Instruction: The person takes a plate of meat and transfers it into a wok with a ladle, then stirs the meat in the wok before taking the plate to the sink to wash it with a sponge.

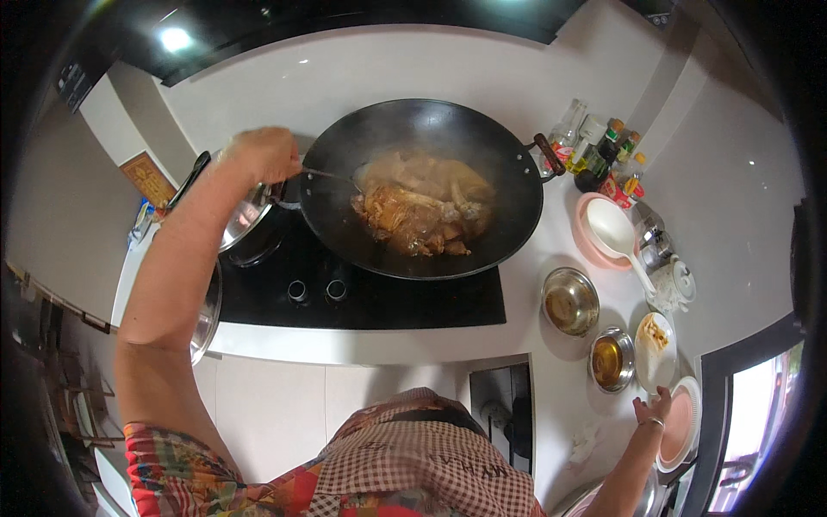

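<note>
A large black wok [420,265] sits on the stove with pieces of browned meat and bone [413,207] in steaming liquid. My left hand [265,155], slightly blurred, is closed on the handle of a thin metal utensil [333,174] at the wok's left side; its far end reaches the meat, its head hidden. Far to the right, my right hand [654,407] has its fingers spread at the lower edge of a white oval plate [656,368] with brown residue. Whether the fingers touch the plate is unclear. A metal bowl of amber liquid [607,362] stands just left of that plate.
Right of the wok are bottles [607,152], a white ladle [610,226] on a pink bowl [581,242], a stained metal bowl [570,304] and a lidded jar [672,284]. A pink basin [678,423] lies beside my right hand. A shiny lid [249,220] is under my left forearm.
</note>
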A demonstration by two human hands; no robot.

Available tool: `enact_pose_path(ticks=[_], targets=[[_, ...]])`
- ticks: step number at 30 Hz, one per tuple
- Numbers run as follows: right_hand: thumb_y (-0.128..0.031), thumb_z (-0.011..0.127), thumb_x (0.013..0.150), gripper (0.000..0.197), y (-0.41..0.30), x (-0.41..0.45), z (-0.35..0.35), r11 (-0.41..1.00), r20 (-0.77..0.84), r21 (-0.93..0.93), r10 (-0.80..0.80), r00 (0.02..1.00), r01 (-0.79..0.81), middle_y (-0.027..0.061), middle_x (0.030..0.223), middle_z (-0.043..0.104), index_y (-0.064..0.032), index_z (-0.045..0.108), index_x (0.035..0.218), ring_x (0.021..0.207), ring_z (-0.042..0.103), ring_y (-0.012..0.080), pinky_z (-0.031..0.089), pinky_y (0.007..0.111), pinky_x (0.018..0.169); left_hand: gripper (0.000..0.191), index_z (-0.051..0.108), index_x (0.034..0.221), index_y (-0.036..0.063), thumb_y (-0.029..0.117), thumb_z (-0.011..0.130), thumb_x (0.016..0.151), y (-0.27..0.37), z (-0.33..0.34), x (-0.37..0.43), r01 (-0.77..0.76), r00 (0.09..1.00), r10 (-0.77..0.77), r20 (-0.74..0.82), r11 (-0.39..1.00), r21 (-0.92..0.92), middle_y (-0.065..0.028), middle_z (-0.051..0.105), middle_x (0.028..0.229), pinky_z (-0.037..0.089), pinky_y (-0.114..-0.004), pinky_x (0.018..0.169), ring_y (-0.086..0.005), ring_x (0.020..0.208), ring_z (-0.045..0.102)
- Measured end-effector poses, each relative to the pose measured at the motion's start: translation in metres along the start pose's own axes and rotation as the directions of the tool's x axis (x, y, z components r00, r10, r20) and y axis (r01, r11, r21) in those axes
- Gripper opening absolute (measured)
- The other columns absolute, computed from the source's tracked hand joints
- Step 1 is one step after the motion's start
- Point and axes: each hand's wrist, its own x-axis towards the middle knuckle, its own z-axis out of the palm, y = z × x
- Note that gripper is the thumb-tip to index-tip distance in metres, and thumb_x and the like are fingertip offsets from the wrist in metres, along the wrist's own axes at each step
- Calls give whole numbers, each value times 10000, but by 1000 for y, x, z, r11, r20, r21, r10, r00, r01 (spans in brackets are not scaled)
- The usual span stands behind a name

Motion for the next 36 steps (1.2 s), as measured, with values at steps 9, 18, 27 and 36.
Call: enact_pose_path(ticks=[9, 18, 27, 36], targets=[[-345, 579, 832, 686, 0, -229, 43, 986, 539, -97, -62, 840, 136, 140, 1358, 436, -83, 367, 1429, 1205, 491, 265, 442, 413, 923, 301, 701, 1051, 118, 344, 605, 877, 20, 73, 21, -163, 987, 152, -57, 918, -362, -143, 695, 981, 493, -413, 869, -318, 960, 646], [-159, 566, 837, 492, 100, -316, 92, 930, 587, -367, 212, 781, 24, 114, 1120, 581, -16, 472, 1299, 969, 611, 303, 522, 384, 788, 284, 664, 1080, 143, 344, 529, 931, 38, 70, 5, -197, 957, 144, -252, 960, -201, -125, 685, 976, 507, -451, 803, -335, 936, 639], [-108, 651, 837, 397, 183, -329, 78, 767, 622, -622, 361, 695, 159, 152, 1119, 630, 32, 577, 1201, 927, 658, 209, 526, 307, 776, 185, 673, 922, 95, 244, 572, 880, 4, 5, -15, -71, 935, 111, -337, 989, 129, -117, 680, 898, 515, -440, 774, -323, 873, 650], [-52, 604, 862, 359, 173, -310, 64, 719, 693, -602, 255, 674, 346, 137, 1117, 629, 28, 554, 1209, 899, 657, 189, 518, 275, 711, 207, 736, 926, 81, 228, 671, 796, 6, -62, -21, -27, 999, 22, 28, 979, 203, -102, 707, 874, 520, -397, 774, -259, 838, 672]])
